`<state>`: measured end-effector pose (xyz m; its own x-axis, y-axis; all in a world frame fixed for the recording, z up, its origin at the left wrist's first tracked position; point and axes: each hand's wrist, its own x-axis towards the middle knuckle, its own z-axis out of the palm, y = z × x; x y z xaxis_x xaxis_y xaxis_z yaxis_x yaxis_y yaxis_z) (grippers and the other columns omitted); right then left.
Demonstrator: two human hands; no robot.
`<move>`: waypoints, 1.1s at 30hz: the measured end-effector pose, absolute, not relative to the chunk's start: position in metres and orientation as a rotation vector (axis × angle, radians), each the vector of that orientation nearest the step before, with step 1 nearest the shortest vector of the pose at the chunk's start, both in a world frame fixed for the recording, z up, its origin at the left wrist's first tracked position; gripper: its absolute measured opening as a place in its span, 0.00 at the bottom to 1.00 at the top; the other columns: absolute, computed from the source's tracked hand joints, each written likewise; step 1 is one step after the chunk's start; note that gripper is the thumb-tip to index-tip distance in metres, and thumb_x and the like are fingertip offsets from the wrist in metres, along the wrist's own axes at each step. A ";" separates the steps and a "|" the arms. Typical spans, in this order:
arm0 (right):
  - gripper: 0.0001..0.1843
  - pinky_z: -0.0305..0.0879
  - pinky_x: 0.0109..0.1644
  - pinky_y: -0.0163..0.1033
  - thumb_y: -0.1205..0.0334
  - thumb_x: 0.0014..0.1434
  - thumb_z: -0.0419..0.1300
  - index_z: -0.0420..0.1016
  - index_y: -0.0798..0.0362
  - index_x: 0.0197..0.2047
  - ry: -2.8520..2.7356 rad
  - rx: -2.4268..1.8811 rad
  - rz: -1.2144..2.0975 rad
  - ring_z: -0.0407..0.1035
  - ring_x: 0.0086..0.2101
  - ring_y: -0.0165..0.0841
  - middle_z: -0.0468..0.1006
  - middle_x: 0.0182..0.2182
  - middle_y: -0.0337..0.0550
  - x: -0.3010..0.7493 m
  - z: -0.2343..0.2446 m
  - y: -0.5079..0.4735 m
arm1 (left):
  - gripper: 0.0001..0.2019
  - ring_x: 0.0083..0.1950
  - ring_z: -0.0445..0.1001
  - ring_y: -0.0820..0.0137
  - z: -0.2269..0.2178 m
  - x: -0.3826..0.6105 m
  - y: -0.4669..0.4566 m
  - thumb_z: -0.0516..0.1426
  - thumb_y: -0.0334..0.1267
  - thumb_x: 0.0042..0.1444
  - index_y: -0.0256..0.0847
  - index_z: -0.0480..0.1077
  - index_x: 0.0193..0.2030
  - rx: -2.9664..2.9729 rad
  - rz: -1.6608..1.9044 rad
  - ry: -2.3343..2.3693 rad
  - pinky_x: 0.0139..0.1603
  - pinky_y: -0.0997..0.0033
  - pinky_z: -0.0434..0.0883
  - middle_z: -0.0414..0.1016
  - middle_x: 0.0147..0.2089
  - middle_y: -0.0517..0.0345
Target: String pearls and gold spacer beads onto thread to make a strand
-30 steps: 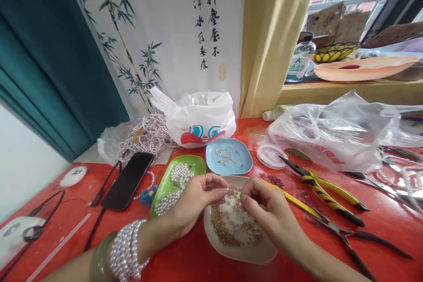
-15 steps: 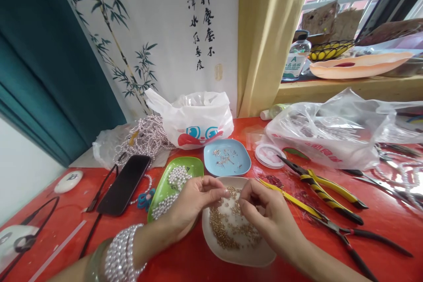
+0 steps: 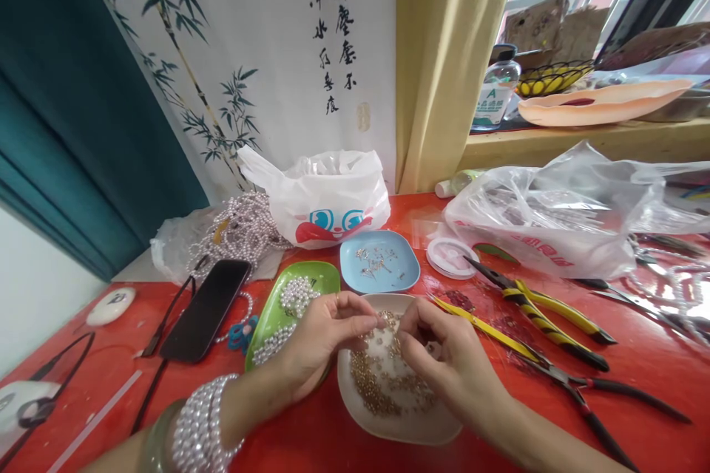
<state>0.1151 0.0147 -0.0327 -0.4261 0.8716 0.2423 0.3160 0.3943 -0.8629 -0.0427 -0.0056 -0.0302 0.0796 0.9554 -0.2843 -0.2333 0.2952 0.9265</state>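
Over a white dish [image 3: 369, 425] of small gold beads [image 3: 373, 389], my two hands face each other, close together. Thumb and forefinger of my left hand [image 3: 327, 336] are pinched; what sits between the tips is too small to name. My right hand [image 3: 447, 355] is closed in a pinch too, its fingertips curled inward and partly hidden. Strands of pearl beads [image 3: 200, 421] wrap my left wrist. Beside my left hand lies a green tray [image 3: 327, 277] with white pearl beads [image 3: 298, 295]. Behind the white dish stands a blue dish [image 3: 410, 273] holding small metal pieces [image 3: 376, 262].
At right lie yellow-black pliers [image 3: 546, 314], yellow tweezers [image 3: 482, 325], red-black pliers [image 3: 577, 384] and scissors [image 3: 637, 303]. A phone [image 3: 208, 310] with cables is at left. Plastic bags [image 3: 347, 196] and a pile of pearl strands [image 3: 236, 229] line the back. A round white spool [image 3: 447, 259] lies right of the blue dish.
The view has shifted very slightly. Both hands keep nearly the same pinched pose above the white dish, and the things on the table stay where they were.
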 end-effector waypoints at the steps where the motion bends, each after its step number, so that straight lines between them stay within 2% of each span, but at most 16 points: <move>1: 0.06 0.50 0.20 0.30 0.70 0.45 0.47 0.56 0.52 0.20 -1.935 -1.016 0.991 0.53 0.17 0.24 0.59 0.15 0.32 0.115 -0.033 0.015 | 0.09 0.30 0.65 0.78 -0.029 -0.042 -0.006 0.63 0.34 0.40 0.34 0.68 0.28 0.841 1.062 1.130 0.28 0.81 0.62 0.69 0.29 0.59; 7: 0.06 0.52 0.22 0.31 0.68 0.47 0.49 0.57 0.52 0.21 -1.775 -1.049 1.144 0.55 0.19 0.25 0.60 0.16 0.32 0.117 -0.038 0.017 | 0.07 0.31 0.65 0.76 -0.027 -0.040 -0.008 0.61 0.33 0.43 0.35 0.68 0.29 0.940 1.040 1.190 0.28 0.80 0.63 0.69 0.30 0.58; 12: 0.07 0.54 0.24 0.31 0.65 0.49 0.51 0.59 0.53 0.22 -1.479 -1.021 1.352 0.56 0.19 0.25 0.63 0.16 0.32 0.121 -0.032 0.025 | 0.04 0.29 0.66 0.73 -0.028 -0.040 -0.008 0.58 0.31 0.44 0.35 0.69 0.29 1.146 0.950 1.287 0.29 0.74 0.64 0.70 0.29 0.58; 21: 0.08 0.54 0.25 0.31 0.63 0.52 0.54 0.61 0.53 0.23 -1.363 -0.972 1.321 0.57 0.20 0.25 0.63 0.17 0.32 0.126 -0.021 0.032 | 0.06 0.35 0.69 0.65 -0.027 -0.033 0.013 0.54 0.33 0.50 0.40 0.72 0.31 1.887 0.839 1.426 0.38 0.66 0.62 0.74 0.32 0.54; 24: 0.09 0.54 0.25 0.31 0.63 0.52 0.54 0.61 0.53 0.23 -1.360 -0.961 1.332 0.56 0.20 0.24 0.63 0.16 0.32 0.127 -0.020 0.033 | 0.07 0.32 0.68 0.66 -0.036 -0.026 0.022 0.52 0.31 0.50 0.41 0.72 0.30 2.128 0.765 1.427 0.35 0.68 0.61 0.72 0.28 0.55; 28: 0.08 0.54 0.25 0.30 0.63 0.52 0.55 0.61 0.54 0.23 -1.339 -0.949 1.346 0.56 0.19 0.24 0.63 0.16 0.32 0.127 -0.017 0.032 | 0.08 0.24 0.62 0.69 -0.046 -0.020 0.029 0.51 0.26 0.45 0.41 0.69 0.26 2.403 0.581 1.534 0.27 0.71 0.57 0.64 0.22 0.58; 33: 0.08 0.53 0.24 0.30 0.62 0.51 0.55 0.61 0.54 0.23 -1.328 -0.934 1.387 0.56 0.18 0.23 0.63 0.15 0.31 0.126 -0.016 0.031 | 0.08 0.25 0.61 0.69 -0.051 -0.019 0.032 0.51 0.26 0.45 0.41 0.68 0.27 2.580 0.508 1.521 0.25 0.70 0.54 0.63 0.24 0.57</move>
